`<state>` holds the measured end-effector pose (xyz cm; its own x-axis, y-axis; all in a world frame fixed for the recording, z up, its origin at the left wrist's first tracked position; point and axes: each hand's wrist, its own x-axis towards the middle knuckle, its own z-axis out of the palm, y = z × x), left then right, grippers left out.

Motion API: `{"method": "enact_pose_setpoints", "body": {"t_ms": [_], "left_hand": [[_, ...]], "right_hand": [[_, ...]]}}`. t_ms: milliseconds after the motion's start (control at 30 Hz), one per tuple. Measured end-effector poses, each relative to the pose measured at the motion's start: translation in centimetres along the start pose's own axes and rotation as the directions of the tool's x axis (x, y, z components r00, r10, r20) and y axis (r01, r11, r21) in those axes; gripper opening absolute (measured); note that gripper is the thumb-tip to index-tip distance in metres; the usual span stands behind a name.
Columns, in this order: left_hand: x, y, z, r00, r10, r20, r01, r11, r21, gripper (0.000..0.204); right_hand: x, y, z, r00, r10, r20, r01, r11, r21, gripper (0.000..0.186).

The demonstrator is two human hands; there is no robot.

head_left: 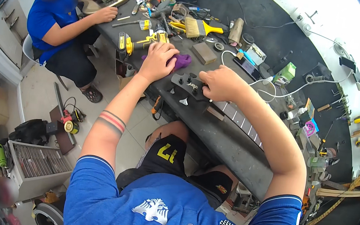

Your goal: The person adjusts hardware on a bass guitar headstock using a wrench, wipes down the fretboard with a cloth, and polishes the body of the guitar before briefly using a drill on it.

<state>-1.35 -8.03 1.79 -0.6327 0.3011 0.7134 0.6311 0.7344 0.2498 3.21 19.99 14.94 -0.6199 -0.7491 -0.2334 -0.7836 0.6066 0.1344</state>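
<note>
While the left hand (158,61) presses flat on a purple cloth (181,60), the right hand (220,82) curls closed on the black guitar headstock (188,85). A yellow drill (128,43) lies at ten o'clock.

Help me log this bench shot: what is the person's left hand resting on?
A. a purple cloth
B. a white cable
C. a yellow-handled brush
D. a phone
A: the left hand lies on a purple cloth on the dark workbench, next to the black guitar headstock that the right hand touches.
</note>
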Motion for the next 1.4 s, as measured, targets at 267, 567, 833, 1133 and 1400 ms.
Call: {"method": "enact_pose_setpoints", "body": {"t_ms": [267,567,833,1133,1400], "left_hand": [[0.4,-0.5,0.4,0.994,-0.048,-0.098,0.053,0.997,0.047,0.027],[0.2,-0.8,0.4,0.992,-0.061,-0.111,0.065,0.997,0.032,0.024],[-0.2,-1.0,0.6,0.99,-0.074,-0.12,0.078,0.996,0.032,0.024],[-0.2,-1.1,0.7,0.985,-0.093,-0.144,0.099,0.995,0.033,0.022],[-0.3,-1.1,0.7,0.977,-0.094,-0.19,0.103,0.994,0.037,0.023]], "right_hand": [[1.3,-0.1,0.2,0.992,0.09,0.083,-0.085,0.995,-0.059,0.032],[0.5,0.2,-0.6,1.0,0.013,0.019,-0.013,1.0,0.022,0.023],[1.3,-0.3,-0.8,0.998,0.043,0.043,-0.04,0.997,-0.065,0.028],[2.0,-0.2,-0.6,0.986,0.084,0.144,-0.071,0.993,-0.09,0.026],[1.7,0.1,0.1,1.0,0.017,-0.014,-0.017,1.0,-0.01,0.03]]}}
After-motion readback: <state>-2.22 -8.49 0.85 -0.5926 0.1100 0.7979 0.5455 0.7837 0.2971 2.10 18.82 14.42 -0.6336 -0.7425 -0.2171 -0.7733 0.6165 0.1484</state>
